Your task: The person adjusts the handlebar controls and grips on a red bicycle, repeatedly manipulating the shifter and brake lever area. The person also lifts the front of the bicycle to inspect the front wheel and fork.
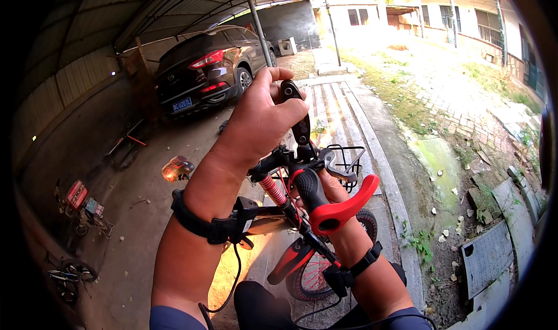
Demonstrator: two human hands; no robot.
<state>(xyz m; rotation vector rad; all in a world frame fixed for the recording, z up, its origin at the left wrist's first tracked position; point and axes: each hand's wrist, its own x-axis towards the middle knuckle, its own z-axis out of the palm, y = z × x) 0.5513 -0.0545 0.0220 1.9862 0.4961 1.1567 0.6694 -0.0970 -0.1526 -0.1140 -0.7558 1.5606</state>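
Observation:
My left hand is closed, thumb and fingers gripping a black bar-shaped tool with a round silver pivot at its top. The tool points down to the clamp area of a bicycle handlebar; whether its lower end touches is hard to see. My right hand is wrapped from below and behind around the handlebar, partly hidden by the black rubber grip. A red curved bar end sits on that grip, beside a silver brake lever. Below are a red coil spring and a red-spoked wheel.
A black wire basket is beyond the handlebar. A dark car stands under the roof, near a metal post. Small red vehicle and another wheel are at left. Stone slabs lie at right.

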